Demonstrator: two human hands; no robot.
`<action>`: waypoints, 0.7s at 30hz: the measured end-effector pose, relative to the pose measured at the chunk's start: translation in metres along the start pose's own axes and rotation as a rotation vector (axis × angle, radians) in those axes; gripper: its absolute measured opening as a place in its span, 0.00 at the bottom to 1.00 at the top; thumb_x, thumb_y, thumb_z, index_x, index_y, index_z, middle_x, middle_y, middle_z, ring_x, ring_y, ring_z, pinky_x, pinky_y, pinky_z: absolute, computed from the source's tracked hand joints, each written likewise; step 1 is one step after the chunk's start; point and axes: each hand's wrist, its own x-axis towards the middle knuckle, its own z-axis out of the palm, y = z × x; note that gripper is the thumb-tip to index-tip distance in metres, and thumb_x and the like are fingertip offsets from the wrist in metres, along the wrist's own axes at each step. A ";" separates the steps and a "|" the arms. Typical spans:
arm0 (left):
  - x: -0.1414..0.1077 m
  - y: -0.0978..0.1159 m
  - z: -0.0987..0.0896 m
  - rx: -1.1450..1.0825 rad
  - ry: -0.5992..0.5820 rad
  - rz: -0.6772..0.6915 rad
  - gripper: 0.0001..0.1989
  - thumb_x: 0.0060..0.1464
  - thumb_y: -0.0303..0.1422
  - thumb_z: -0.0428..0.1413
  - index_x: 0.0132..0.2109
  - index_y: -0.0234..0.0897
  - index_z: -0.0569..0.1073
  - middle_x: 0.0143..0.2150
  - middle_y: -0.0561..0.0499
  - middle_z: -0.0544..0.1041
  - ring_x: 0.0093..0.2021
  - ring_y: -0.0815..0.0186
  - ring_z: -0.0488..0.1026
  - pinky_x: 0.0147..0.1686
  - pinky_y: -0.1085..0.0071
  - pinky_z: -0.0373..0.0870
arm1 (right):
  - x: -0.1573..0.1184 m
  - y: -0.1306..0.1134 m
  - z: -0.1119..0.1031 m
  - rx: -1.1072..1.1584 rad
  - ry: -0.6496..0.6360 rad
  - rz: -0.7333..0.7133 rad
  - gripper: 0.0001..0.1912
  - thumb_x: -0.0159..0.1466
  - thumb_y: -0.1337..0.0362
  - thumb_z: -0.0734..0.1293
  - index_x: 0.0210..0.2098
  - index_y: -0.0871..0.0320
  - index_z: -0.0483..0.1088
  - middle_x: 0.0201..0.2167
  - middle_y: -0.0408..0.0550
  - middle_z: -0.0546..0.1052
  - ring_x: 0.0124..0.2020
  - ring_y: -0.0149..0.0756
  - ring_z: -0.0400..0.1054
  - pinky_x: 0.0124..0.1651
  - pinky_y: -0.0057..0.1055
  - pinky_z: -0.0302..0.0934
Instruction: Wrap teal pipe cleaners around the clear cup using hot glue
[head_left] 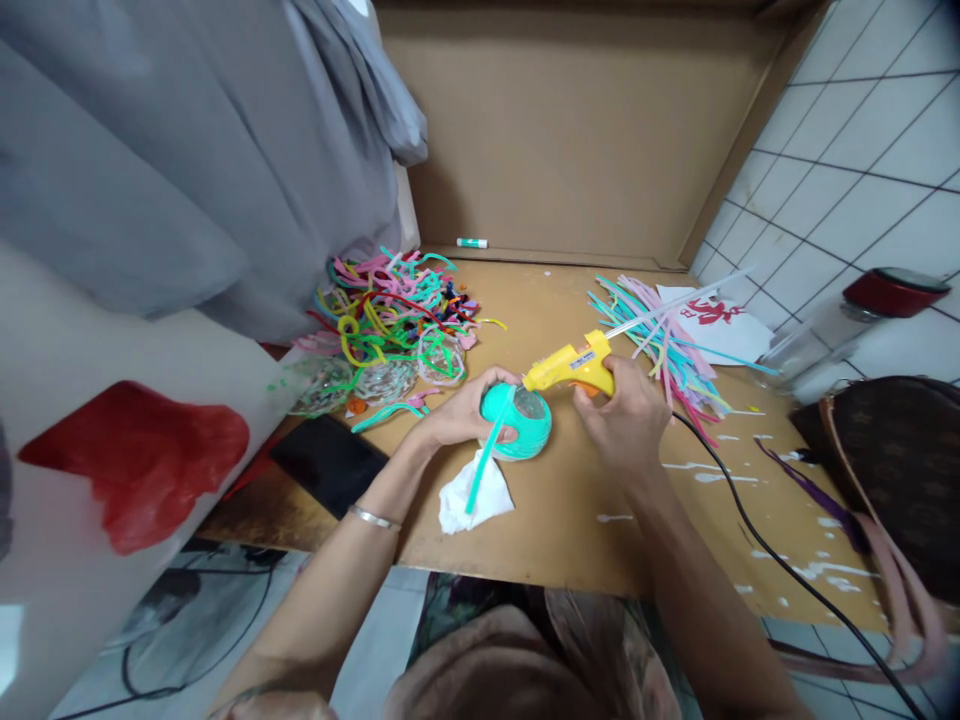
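My left hand (466,408) is closed around a round, teal-wrapped ball-like form (532,432) with a bare greyish patch on its upper side. A teal pipe cleaner strip (487,458) hangs from the form, its free end lying over a white tissue (456,500) on the table. My right hand (628,412) grips a yellow hot glue gun (574,366) by its handle. The gun's nozzle points left, right at the form's top edge; whether it touches cannot be made out. A clear glue stick (634,318) sticks out of the gun's back.
Tangled colourful pipe cleaners (405,310) lie at the back left, more straight ones (660,340) at the right. Teal-handled pliers (390,412) and a black pouch (328,462) rest left. A clear bottle (825,330), brown bag (892,470) and black cord (739,505) occupy the right.
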 end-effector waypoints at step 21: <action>0.002 0.004 0.000 0.122 -0.034 -0.013 0.37 0.32 0.43 0.71 0.49 0.37 0.67 0.54 0.45 0.72 0.49 0.58 0.71 0.45 0.66 0.70 | -0.001 -0.001 -0.008 -0.026 -0.106 0.087 0.14 0.59 0.62 0.63 0.44 0.58 0.68 0.38 0.53 0.77 0.39 0.45 0.70 0.38 0.35 0.61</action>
